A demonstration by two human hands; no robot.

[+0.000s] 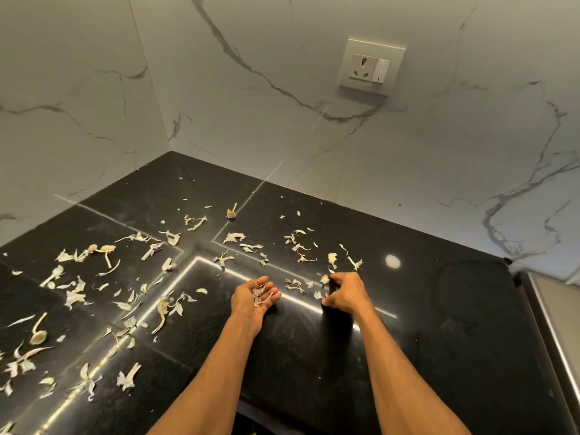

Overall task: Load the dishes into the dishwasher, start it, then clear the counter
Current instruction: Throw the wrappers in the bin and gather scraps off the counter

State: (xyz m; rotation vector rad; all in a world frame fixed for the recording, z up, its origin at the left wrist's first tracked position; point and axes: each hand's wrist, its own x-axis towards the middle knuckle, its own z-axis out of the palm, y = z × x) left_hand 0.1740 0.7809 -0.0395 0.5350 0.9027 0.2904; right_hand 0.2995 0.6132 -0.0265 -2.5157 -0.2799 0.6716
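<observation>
Peelings, pale dry papery peelings with some yellowish stalk ends among them, lie scattered over the black polished stone counter in the head view. Most of them lie to the left of the fingers and beyond them, toward the corner of the white stone-look wall with grey veins.

The left hand is turned palm up just above the counter. Its fingers are loosely bent into a shallow cup, and a small heap of peelings rests in it.

The right hand is palm down, just beside the left one. Its fingers are curled and close together, and the tips pinch a yellowish piece against the stone. A few more scraps lie between the two hands, near the thumb.

High on the wall beyond the fingers sits a cream plastic socket plate with three holes and a rocker switch. The small mark on the switch is too small to read.
</observation>
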